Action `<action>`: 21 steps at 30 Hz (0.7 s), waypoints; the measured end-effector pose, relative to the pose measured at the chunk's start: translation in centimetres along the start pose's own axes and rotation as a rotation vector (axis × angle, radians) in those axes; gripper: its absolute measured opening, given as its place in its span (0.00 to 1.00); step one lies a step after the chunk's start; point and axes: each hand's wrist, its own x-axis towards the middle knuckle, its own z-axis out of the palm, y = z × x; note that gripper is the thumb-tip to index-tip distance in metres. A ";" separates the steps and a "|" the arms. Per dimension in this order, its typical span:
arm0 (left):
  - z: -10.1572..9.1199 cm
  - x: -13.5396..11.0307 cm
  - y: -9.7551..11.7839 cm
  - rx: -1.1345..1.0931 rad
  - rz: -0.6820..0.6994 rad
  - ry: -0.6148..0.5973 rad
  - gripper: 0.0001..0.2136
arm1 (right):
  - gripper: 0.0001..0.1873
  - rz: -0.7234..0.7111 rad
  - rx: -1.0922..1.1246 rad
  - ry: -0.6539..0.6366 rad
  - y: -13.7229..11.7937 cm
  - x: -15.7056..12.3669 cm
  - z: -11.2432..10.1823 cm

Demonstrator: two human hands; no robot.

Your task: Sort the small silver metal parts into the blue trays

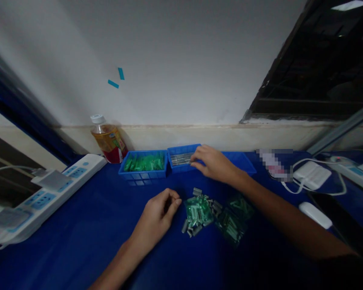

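Observation:
My right hand (211,162) reaches to the right end of a blue bin (181,168) that holds grey metal pieces (180,159) lying side by side. Its thumb and fingers come together at the pieces; whatever lies between the tips is hidden. Lower down, my left hand (160,211) hovers near or rests on the blue table, its thumb and forefinger pinched together, and I cannot make out anything in them. Just right of it lies a pile of small clear bags with green pieces (199,211), with loose short metal pieces (197,192) around them.
A second blue bin (143,175) full of green pieces stands on the left, and another blue bin (240,161) is partly behind my right arm. A drink bottle (109,139), power strips (51,197), a white charger (313,175) and a dark phone (339,213) flank the work area.

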 end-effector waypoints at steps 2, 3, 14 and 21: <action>0.0 -0.3 0.0 0.196 0.037 -0.077 0.12 | 0.07 0.039 -0.096 -0.115 2.9 2.1 0.2; 0.0 -0.4 0.0 0.265 0.043 -0.126 0.12 | 0.07 0.051 -0.121 -0.197 4.1 3.0 0.5; -0.5 -0.8 -0.4 0.502 0.033 -0.301 0.08 | 0.10 0.054 -0.236 -0.650 4.6 6.8 2.4; -0.8 -0.5 -0.9 0.485 0.037 -0.266 0.09 | 0.07 0.077 -0.219 -0.696 5.1 7.5 2.1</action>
